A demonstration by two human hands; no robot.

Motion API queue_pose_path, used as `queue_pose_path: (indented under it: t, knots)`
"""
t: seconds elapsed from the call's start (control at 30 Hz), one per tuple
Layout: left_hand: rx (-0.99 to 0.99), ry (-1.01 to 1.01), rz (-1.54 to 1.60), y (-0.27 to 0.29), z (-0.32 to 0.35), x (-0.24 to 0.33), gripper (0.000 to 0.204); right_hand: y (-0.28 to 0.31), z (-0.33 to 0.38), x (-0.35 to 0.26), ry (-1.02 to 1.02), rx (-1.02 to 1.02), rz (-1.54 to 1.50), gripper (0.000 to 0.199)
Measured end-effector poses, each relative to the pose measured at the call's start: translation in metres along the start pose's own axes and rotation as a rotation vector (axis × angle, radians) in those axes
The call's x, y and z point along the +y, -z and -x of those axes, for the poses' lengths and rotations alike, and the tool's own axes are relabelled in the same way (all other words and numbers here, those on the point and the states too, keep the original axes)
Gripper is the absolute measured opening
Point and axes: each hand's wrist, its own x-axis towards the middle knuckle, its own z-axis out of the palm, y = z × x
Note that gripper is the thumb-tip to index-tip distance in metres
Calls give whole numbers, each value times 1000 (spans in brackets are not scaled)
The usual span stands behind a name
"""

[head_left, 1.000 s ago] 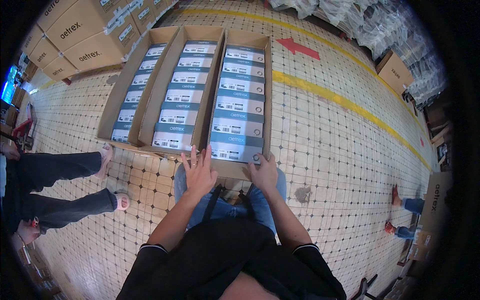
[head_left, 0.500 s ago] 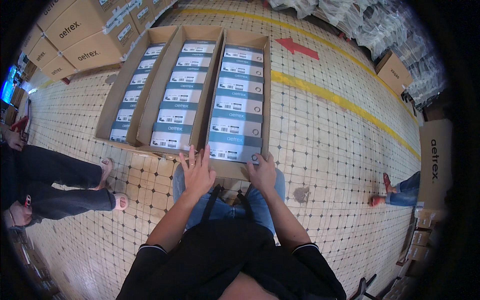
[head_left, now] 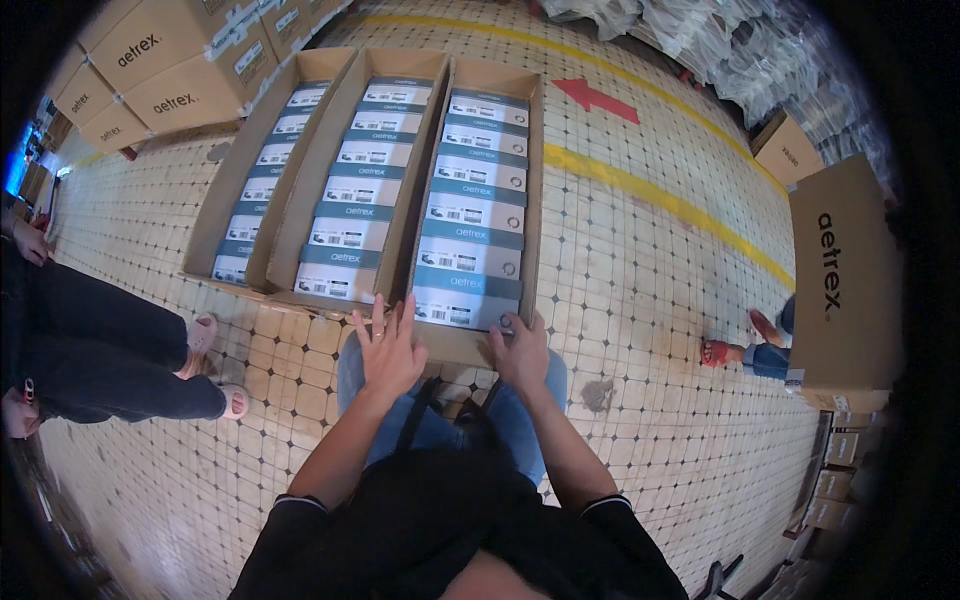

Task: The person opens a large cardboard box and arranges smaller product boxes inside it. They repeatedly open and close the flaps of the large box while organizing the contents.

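Observation:
Three long open cartons stand side by side before me, each holding a row of white shoeboxes with teal bands. Both my hands are at the near end of the right carton (head_left: 533, 220). My left hand (head_left: 388, 355) rests at its near left corner, fingers spread and stretched toward the gap beside the middle carton (head_left: 285, 230). At the near right corner, my right hand (head_left: 520, 358) curls its fingers over the rim, close to the nearest shoebox (head_left: 465, 305). The left carton (head_left: 205, 225) lies farthest from my hands.
A person in dark trousers (head_left: 110, 350) stands at the left. On the right, a large brown carton (head_left: 845, 280) hides most of another person, whose red sandal (head_left: 714, 353) shows. Stacked cartons (head_left: 165, 70) stand far left; plastic-wrapped goods (head_left: 700, 50) are far right. Yellow lines cross the tiled floor (head_left: 640, 280).
The large carton and the person behind it have moved leftward into view on the right. The person at the left has shifted slightly outward. My hands keep their places on the right carton.

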Motion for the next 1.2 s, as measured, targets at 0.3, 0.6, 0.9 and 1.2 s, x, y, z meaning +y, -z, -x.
queue_pose_path:
  t: [0.3,0.6,0.9,1.2]
  knots:
    - [26,-8,18,0,1,-2,74,-4,4,3,41,19,-28,42]
    - [259,8,175,11,-26,1,44,-3,19,4,457,374,-20,28]
    - [173,117,89,9,-88,-5,40,7,35,12,570,524,-5,28]
    - [317,100,174,7,-85,-7,36,69,42,45,364,687,-32,30]
